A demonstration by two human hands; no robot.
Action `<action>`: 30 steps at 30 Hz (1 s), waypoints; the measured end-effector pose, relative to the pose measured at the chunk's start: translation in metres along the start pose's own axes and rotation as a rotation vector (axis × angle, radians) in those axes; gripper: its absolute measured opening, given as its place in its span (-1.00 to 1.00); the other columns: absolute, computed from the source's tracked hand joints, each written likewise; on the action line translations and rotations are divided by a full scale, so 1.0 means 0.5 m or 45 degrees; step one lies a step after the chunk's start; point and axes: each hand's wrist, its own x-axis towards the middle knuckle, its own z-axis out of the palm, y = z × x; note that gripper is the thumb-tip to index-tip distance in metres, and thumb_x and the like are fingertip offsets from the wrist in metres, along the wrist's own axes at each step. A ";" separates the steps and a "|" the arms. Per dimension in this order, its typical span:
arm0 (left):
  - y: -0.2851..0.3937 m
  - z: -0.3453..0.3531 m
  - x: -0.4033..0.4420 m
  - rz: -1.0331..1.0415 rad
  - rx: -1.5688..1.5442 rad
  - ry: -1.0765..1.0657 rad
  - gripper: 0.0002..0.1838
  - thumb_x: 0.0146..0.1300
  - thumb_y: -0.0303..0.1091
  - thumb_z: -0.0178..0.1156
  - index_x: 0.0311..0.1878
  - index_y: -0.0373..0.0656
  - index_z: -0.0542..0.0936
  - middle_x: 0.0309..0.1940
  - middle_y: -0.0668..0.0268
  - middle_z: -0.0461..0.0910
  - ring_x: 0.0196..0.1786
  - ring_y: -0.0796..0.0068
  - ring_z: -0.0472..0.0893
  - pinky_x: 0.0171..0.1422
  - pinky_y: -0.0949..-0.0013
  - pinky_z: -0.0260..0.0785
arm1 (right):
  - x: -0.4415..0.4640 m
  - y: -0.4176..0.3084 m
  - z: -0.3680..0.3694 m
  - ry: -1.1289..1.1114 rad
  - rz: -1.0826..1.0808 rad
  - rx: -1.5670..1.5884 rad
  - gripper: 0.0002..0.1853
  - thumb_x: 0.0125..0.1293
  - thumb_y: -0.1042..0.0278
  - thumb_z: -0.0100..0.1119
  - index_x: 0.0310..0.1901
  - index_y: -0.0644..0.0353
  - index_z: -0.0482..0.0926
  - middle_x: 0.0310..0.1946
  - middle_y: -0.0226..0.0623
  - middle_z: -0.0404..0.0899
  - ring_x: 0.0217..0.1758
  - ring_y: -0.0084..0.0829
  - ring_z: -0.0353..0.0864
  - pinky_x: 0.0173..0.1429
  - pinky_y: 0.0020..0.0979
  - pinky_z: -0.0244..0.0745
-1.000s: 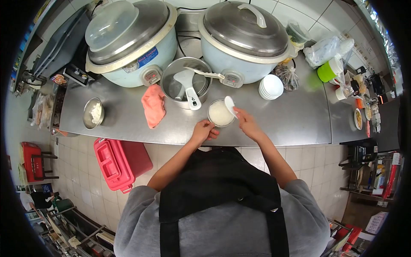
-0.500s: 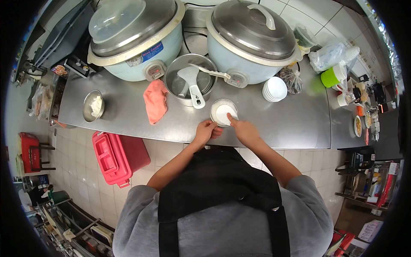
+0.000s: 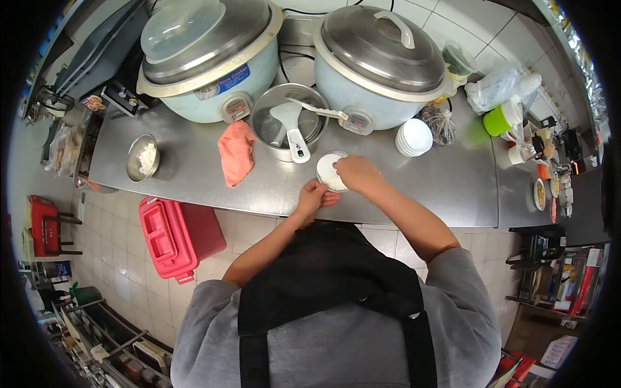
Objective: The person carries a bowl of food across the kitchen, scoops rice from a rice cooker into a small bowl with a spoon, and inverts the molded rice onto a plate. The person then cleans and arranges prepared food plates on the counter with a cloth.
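A small round bowl [image 3: 320, 182] with white contents, seemingly rice, stands near the counter's front edge. My left hand [image 3: 315, 197] grips its near-left rim, thumb at the edge and fingers curled. Over the bowl's right side is my right hand [image 3: 358, 173], its fingers closed and pointing down into the bowl. It seems to hold a white dotted rice paddle, mostly hidden beneath the hand now. Behind the bowl, a steel pot [image 3: 261, 134] holds a white rice paddle [image 3: 292, 126] and another long-handled utensil [image 3: 330, 112].
Two large rice cookers [image 3: 259, 81] [image 3: 375, 97] line the back. An orange cloth [image 3: 237, 154] and a steel bowl with white food [image 3: 146, 159] lie left. Stacked white bowls [image 3: 414, 137] stand right. A red lidded bin [image 3: 181, 236] sits on the floor.
My right hand has moved up and left over the bowl, its index finger no longer stretched out in view. The dotted white surface is now mostly covered. My left hand stays at the rim.
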 end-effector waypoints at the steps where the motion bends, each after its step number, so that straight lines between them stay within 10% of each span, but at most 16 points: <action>1: -0.003 0.001 0.000 0.024 -0.043 0.015 -0.92 0.33 -0.42 -0.02 -0.24 -0.22 0.34 -0.26 0.01 0.60 -0.17 0.19 0.67 -0.05 0.30 0.58 | 0.011 0.004 0.004 -0.004 -0.002 0.001 -0.73 0.28 0.32 -0.03 -0.09 0.13 0.62 -0.25 -0.08 0.64 -0.18 -0.08 0.64 -0.12 -0.13 0.51; 21: 0.030 -0.032 0.024 0.182 0.259 -0.009 -0.85 0.39 -0.41 -0.02 -0.14 -0.32 0.32 -0.30 0.02 0.58 -0.29 0.21 0.68 -0.23 0.31 0.61 | -0.008 0.076 0.055 -0.015 0.070 0.438 -0.64 0.32 0.15 0.05 0.09 0.06 0.56 0.10 -0.17 0.51 0.17 -0.17 0.46 0.20 -0.27 0.34; 25: 0.021 -0.027 0.008 -0.038 0.165 -0.193 -0.82 0.41 -0.39 -0.04 -0.09 -0.33 0.32 -0.23 -0.01 0.57 -0.25 0.20 0.68 -0.19 0.27 0.60 | 0.019 0.188 0.137 0.436 -0.392 0.549 -0.63 0.37 0.13 0.00 0.14 0.01 0.52 -0.18 -0.15 0.62 -0.14 -0.26 0.60 -0.06 -0.33 0.48; 28: 0.034 -0.029 0.007 0.061 0.382 -0.111 -0.80 0.41 -0.37 -0.03 -0.08 -0.34 0.34 -0.28 0.02 0.58 -0.26 0.24 0.67 -0.20 0.26 0.60 | -0.108 0.146 0.036 0.219 0.163 1.154 -0.61 0.42 0.13 -0.08 0.22 -0.04 0.44 -0.53 -0.30 0.50 -0.53 -0.46 0.48 -0.43 -0.45 0.42; 30: 0.052 -0.024 0.019 0.187 0.488 -0.033 -0.82 0.39 -0.40 -0.02 -0.10 -0.34 0.37 -0.34 0.05 0.58 -0.33 0.27 0.67 -0.29 0.32 0.57 | -0.162 0.124 0.038 0.022 0.688 1.344 -0.63 0.43 0.13 -0.11 0.19 0.00 0.46 -0.07 -0.14 0.61 -0.06 -0.27 0.59 0.01 -0.32 0.45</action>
